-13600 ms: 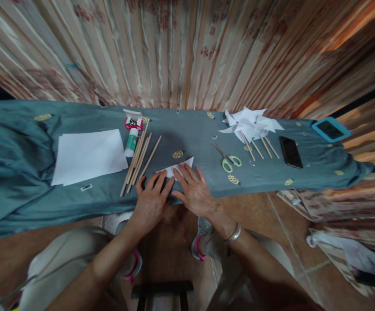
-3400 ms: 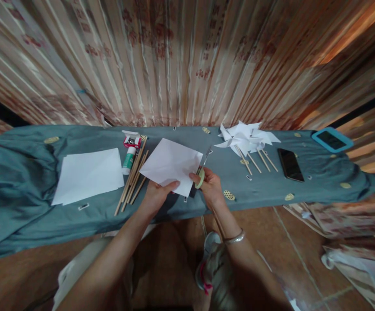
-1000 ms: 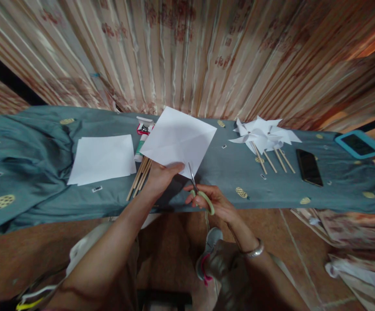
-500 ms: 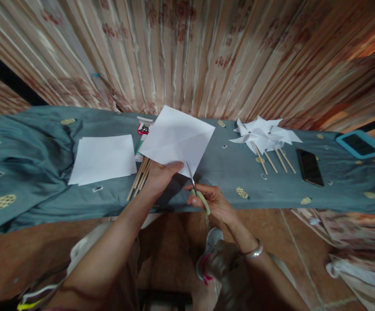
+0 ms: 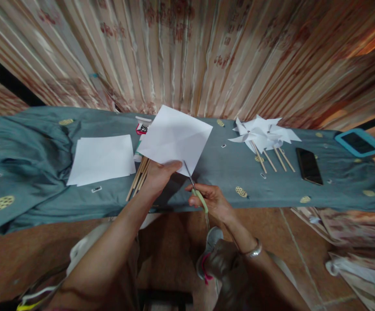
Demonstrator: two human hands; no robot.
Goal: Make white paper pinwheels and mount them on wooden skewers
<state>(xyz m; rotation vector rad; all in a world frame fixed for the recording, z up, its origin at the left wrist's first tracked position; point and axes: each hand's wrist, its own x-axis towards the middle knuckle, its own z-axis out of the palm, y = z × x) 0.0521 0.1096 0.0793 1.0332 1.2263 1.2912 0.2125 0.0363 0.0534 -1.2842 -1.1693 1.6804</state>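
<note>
A square sheet of white paper (image 5: 177,134) is tilted cornerwise above the cloth-covered table, faint fold lines across it. My left hand (image 5: 159,175) grips it near its lower edge, thumb on top and fingers hidden beneath. Green-handled scissors (image 5: 200,199) are in my right hand (image 5: 211,198), fingers wrapped about the handles. Their blades point up and left and lie at the paper's lower corner, close to my left thumb; the blades look closed together there. Partly under the sheet, several wooden sticks (image 5: 138,179) lie beside a small red box of metal pins (image 5: 142,128).
To the left lies a stack of white paper (image 5: 101,160). Several white paper pinwheels (image 5: 261,131) on sticks rest at the right, near a black phone (image 5: 308,166) and a blue-framed tablet (image 5: 359,142). The patterned table cloth (image 5: 239,172) ends near my knees; a pleated curtain (image 5: 181,56) hangs behind.
The scissor blades have come together at the paper's lower corner. Both hands keep their grips, and the view has shifted slightly.
</note>
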